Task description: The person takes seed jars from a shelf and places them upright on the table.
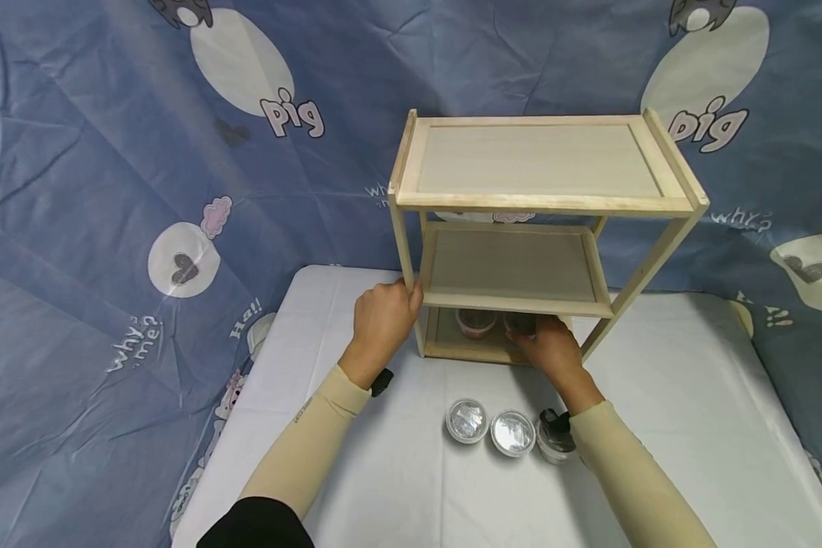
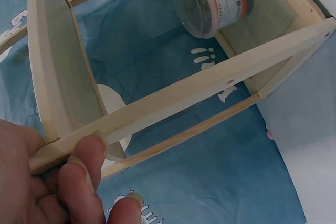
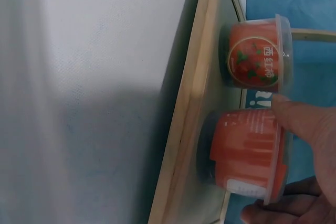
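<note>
A three-tier wooden shelf (image 1: 548, 204) stands on the white-covered table. My left hand (image 1: 386, 323) grips its front left post (image 2: 173, 95), thumb and fingers round the wood near the middle tier. On the bottom tier (image 1: 445, 348), my right hand (image 1: 556, 354) holds a round clear-lidded plastic tub with an orange-red label (image 3: 244, 148); thumb and fingers lie on opposite sides of its lid rim. Beside it on that tier stands a similar tub (image 3: 256, 56), picturing tomatoes on its label. In the head view the middle tier partly hides both tubs.
In front of the shelf, a left lidded tub (image 1: 467, 421) and a middle one (image 1: 514, 433) stand on the table (image 1: 383, 487). A third tub (image 1: 555, 449) is partly covered by the right wrist strap. Blue printed cloth (image 1: 342, 61) hangs behind the shelf.
</note>
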Demonstrator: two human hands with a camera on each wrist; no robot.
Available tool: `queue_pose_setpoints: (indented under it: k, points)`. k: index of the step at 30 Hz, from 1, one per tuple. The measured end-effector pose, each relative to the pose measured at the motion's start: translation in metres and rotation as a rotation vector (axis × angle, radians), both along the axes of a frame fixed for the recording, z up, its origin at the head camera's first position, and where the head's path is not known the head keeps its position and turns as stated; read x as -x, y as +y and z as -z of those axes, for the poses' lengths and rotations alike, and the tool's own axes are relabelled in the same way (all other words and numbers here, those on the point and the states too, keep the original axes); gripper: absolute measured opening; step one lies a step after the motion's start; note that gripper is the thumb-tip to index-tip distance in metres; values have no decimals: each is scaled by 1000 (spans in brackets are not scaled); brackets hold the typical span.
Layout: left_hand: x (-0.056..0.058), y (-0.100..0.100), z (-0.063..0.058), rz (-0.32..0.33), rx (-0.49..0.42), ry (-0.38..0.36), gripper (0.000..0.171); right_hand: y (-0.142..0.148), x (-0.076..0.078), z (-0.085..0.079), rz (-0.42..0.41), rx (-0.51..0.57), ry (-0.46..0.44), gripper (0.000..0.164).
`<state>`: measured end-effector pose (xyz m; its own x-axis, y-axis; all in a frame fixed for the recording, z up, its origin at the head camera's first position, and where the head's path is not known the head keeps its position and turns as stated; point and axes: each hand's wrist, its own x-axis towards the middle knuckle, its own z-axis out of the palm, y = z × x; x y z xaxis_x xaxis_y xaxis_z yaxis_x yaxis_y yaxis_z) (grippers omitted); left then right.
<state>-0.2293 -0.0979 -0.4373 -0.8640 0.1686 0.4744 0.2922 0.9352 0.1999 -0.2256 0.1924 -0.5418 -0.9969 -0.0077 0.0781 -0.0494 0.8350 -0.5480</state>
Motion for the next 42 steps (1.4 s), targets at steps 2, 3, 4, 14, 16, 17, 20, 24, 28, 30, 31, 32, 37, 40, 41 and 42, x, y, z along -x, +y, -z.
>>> queue_pose_setpoints:
  k: [2, 3, 4, 14, 16, 17, 20, 24, 28, 30, 31, 32, 37, 40, 41, 42]
  points:
    - [1, 0, 0, 1, -1, 4, 52, 0, 0, 0, -3, 1, 19, 75]
    - [1, -1, 0, 3, 0, 7, 52, 0, 1, 0, -5, 2, 25, 75]
    - [1, -1, 0, 4, 0, 8, 52, 0, 1, 0, -3, 1, 27, 75]
    - [1, -2, 1, 11, 5, 15, 50, 3, -2, -3, -8, 41, 50, 72]
    - [1, -2, 1, 5, 5, 26, 50, 3, -3, -7, -9, 46, 63, 70]
    - [1, -2, 1, 3, 4, 31, 50, 3, -4, -9, -9, 50, 69, 69]
    - [1, -2, 1, 3, 6, 38, 50, 1, -6, -16, -5, 56, 66, 68]
    - [1, -1, 0, 4, 11, 32, 50, -1, -11, -24, -3, 65, 42, 68]
    - [0, 0, 0, -3, 12, 25, 51, -3, -16, -30, -22, 75, 62, 66]
    - [0, 0, 0, -3, 13, 23, 51, -3, -18, -33, -31, 74, 80, 64]
    - [0, 0, 0, -3, 13, 23, 51, -3, -19, -34, -33, 72, 88, 63]
    - [0, 0, 0, -2, 13, 22, 51, -4, -21, -36, -33, 68, 93, 61]
    - [0, 0, -1, -7, 8, 16, 51, -4, -29, -45, -41, 58, 80, 62]
    - [0, 1, -1, -9, 8, 19, 51, -5, -34, -48, -60, 65, 79, 66]
    - [0, 1, -1, -9, 7, 20, 51, -6, -36, -49, -66, 70, 84, 68]
    - [1, 1, 0, -8, 5, 20, 51, -6, -39, -50, -73, 71, 89, 70]
